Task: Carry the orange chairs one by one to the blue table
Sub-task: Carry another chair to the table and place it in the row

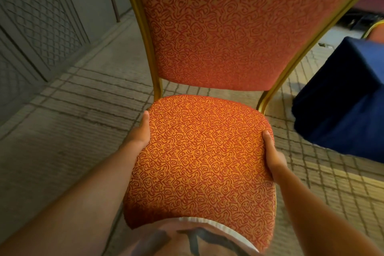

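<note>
An orange chair [203, 151] with a swirl-patterned seat, a tall padded back and a gold metal frame fills the middle of the head view, its seat towards me. My left hand [141, 131] grips the seat's left edge. My right hand [272, 154] grips the seat's right edge. The chair's legs are hidden under the seat. The blue table [342, 100], draped in dark blue cloth, stands at the right, close beside the chair's back.
A second orange chair [376, 31] shows partly behind the blue table at the far right. A grey panelled wall [41, 27] with lattice pattern runs along the left. Tiled floor [72, 110] lies between the wall and the chair.
</note>
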### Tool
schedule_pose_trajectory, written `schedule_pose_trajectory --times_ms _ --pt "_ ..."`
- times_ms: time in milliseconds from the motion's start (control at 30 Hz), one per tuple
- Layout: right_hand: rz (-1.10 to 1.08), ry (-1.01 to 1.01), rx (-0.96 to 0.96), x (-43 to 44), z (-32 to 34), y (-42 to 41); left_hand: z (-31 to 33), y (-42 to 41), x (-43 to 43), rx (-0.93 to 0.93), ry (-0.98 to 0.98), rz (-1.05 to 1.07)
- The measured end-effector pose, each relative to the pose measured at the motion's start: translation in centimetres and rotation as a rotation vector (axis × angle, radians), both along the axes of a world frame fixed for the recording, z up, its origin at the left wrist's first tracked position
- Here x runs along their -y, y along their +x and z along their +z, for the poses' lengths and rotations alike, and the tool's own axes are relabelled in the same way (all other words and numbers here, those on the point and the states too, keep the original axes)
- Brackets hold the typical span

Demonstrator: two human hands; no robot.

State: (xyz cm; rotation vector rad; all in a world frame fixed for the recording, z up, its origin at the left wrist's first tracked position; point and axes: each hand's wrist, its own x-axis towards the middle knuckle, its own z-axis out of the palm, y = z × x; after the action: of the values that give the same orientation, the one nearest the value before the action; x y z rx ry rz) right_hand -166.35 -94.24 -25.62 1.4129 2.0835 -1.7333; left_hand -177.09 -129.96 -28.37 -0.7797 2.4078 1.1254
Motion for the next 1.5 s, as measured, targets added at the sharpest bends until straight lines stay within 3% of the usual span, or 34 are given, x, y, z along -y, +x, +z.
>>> schedule_pose_trajectory --times_ms 233,700,967,1500 --pt "-0.007 0.001 -0.023 -5.4 1.3 -13.4 1.3 -13.6 -5.5 -0.044 -0.010 0.020" --pt "-0.165 -0.022 -0.082 -13.9 -1.3 -41.6 3.0 -47.6 -16.3 -0.082 -0.089 -0.168" --pt "-0.344 0.010 -0.022 -21.2 -0.5 -53.5 3.6 -63.9 -26.5 -0.031 -0.088 -0.336" --pt "-0.319 0.020 0.001 -47.4 0.1 -79.7 2.2 -90.9 -52.7 0.012 -0.083 -0.378"
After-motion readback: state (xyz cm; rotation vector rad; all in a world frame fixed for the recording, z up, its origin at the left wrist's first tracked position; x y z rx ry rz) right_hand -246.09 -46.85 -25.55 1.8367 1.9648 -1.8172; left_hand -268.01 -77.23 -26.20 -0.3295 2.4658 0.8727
